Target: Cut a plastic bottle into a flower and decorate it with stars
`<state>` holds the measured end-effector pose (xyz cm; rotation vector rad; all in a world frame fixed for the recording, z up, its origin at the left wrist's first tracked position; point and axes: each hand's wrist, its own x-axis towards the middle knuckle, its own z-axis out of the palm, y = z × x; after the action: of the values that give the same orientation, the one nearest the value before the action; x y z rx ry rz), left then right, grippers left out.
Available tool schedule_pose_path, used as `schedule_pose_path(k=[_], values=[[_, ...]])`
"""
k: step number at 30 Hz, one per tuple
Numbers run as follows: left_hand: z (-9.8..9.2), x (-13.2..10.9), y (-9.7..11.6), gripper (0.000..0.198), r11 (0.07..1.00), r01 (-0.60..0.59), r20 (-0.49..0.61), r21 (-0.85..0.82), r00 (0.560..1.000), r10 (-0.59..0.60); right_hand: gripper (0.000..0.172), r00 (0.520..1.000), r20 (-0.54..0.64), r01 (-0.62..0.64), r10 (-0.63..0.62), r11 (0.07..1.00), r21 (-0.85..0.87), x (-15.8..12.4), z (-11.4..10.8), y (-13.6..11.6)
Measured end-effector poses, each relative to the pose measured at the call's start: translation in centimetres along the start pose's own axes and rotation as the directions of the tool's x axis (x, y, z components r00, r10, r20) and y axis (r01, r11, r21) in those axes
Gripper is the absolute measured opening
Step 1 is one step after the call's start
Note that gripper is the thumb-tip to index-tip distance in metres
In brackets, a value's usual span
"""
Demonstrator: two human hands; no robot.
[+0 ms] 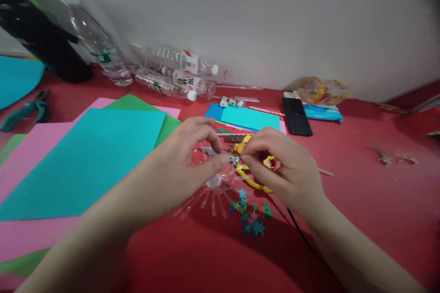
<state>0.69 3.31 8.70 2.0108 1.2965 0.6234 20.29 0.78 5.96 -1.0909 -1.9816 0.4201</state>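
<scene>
Facing each other above the red table, my left hand [187,162] and my right hand [288,169] come close at the fingertips. The left thumb and forefinger curl into a pinch; anything between them is too small to make out. My right thumb and forefinger are also closed, on something tiny that I cannot name. Scissors [252,182] with yellow handles lie beneath the hands, partly hidden. A clear plastic piece cut into radiating strips [213,181] rests under the left fingers. Small coloured stars [253,226] lie in front of it.
Turquoise paper [92,160] covers pink and green sheets at left, near pliers [25,112]. Plastic bottles [161,84] and a black bottle [41,32] are along the wall. A phone [297,116] lies by a food packet [323,90]. A dark cable [305,240] runs beneath my right forearm.
</scene>
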Motion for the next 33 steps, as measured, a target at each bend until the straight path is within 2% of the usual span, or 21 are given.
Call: schedule_pose_path(k=[3,7,10,14,22,24,27,30,33], values=[[0.4,-1.7,-0.5,0.018,0.989,-0.070,-0.062,0.133,0.995,0.079,0.013,0.991,0.041,-0.135,0.130,0.977,0.167,0.6,-0.1,-0.1],[2.3,-3.7,-1.5,0.014,0.956,-0.122,-0.075,0.265,0.986,0.147,0.012,0.969,0.189,-0.212,0.156,0.921,0.327,0.6,0.6,0.2],[3.6,-4.4,-1.8,0.018,0.938,-0.160,-0.102,0.309,0.975,0.199,0.008,0.953,0.248,-0.238,0.173,0.935,0.263,0.1,1.1,0.6],[4.1,-4.7,-1.9,0.015,0.911,-0.164,-0.173,0.378,0.954,0.244,0.009,0.944,0.235,-0.268,0.231,0.954,0.137,-0.1,0.8,0.7],[5.0,-4.8,-2.8,0.021,0.927,-0.116,-0.199,0.357,0.960,0.197,0.010,0.884,0.408,-0.266,0.229,0.963,0.034,0.3,-0.4,0.2],[5.3,-4.8,-3.0,0.023,0.942,-0.102,-0.200,0.319,0.965,0.172,0.010,0.892,0.418,-0.206,0.174,0.978,0.034,0.3,-0.3,0.3],[5.7,-4.9,-3.3,0.027,0.965,-0.080,-0.186,0.251,0.974,0.129,0.012,0.919,0.393,0.016,-0.007,1.000,-0.019,0.2,-0.1,0.6],[6.0,-5.0,-3.4,0.032,0.976,-0.087,-0.195,0.199,0.973,0.126,0.018,0.895,0.407,0.235,-0.182,0.968,-0.083,0.0,0.1,0.7],[6.4,-5.1,-3.4,0.036,0.980,-0.108,-0.220,0.168,0.965,0.144,0.023,0.864,0.452,0.288,-0.222,0.954,-0.082,-0.1,0.0,1.0]])
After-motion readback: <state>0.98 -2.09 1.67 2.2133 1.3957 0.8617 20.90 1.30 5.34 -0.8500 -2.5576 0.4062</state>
